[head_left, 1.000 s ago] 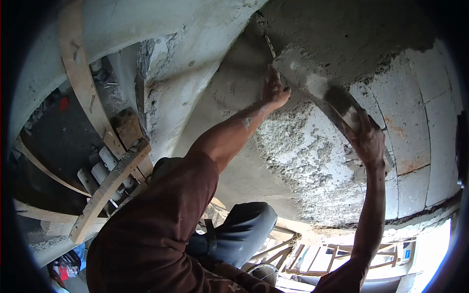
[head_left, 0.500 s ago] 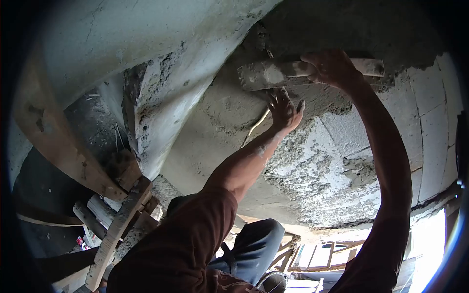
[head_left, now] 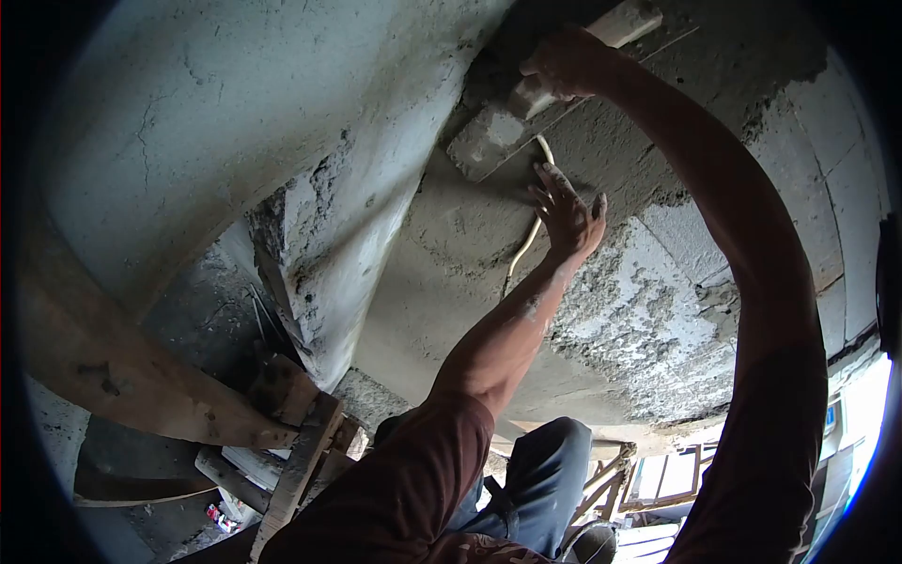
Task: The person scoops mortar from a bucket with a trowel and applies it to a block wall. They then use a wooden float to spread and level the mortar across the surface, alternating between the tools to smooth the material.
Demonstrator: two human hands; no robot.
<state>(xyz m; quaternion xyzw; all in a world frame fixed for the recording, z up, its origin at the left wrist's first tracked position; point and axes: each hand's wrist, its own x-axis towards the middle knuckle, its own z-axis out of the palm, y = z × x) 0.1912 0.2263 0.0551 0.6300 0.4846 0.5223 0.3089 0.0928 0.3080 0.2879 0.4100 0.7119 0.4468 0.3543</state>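
My right hand [head_left: 569, 64] is wrapped round the wooden handle of a long plastering float [head_left: 485, 141], high on the wall. The float's flat face lies tilted against the wet grey plaster [head_left: 451, 226], its lower left end near the corner with the pale concrete beam. Below it my left hand [head_left: 571, 221] is raised, fingers spread, with the fingertips right at a thin white cable [head_left: 522, 252] that comes out of the plaster. The cable's upper end shows just under the float's edge.
Bare white blocks [head_left: 681, 246] with patchy mortar show to the right. A pale concrete beam [head_left: 376, 188] slants down on the left. Wooden planks [head_left: 169, 390] and boards crowd the lower left. My bent knee [head_left: 540, 470] is below, with a wooden frame [head_left: 658, 484] beyond it.
The float in my right hand has moved up and left and turned from nearly level to a steep slant. My left hand stays by the cable, more of which now shows. The view has shifted.
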